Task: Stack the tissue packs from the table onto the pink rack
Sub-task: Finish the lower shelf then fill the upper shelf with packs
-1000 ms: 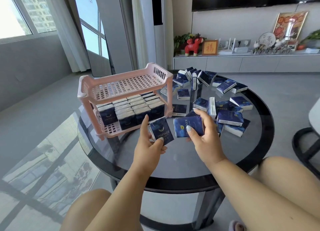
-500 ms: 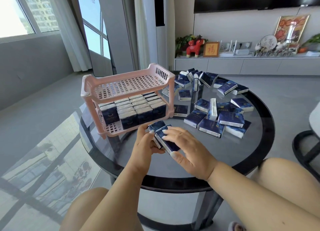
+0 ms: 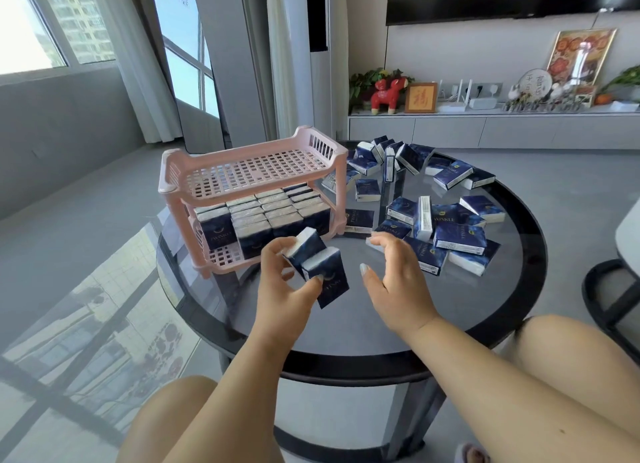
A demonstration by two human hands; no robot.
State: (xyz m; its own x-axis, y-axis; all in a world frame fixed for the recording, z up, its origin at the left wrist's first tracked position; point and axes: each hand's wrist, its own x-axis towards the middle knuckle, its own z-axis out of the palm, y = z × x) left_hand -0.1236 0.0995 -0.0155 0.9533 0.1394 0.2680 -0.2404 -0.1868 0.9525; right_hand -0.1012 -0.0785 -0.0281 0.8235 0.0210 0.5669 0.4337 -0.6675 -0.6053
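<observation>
A pink two-tier rack (image 3: 249,171) stands on the left of the round glass table (image 3: 512,296). Its lower shelf holds rows of dark blue tissue packs (image 3: 266,216); its top shelf is bare. My left hand (image 3: 284,289) grips two tissue packs (image 3: 318,265) side by side, just in front of the rack's lower shelf. My right hand (image 3: 394,282) hovers to the right of them, fingers apart and holding nothing. Several loose packs (image 3: 453,234) lie scattered on the table's right and far side.
A dark chair frame (image 3: 613,289) stands at the right edge. My knees are under the table's near rim. A low cabinet (image 3: 485,130) with ornaments runs along the back wall.
My right hand passed its pack to the left hand, then let go and drew back to the right. The left hand now holds both packs, lifted slightly toward the rack.
</observation>
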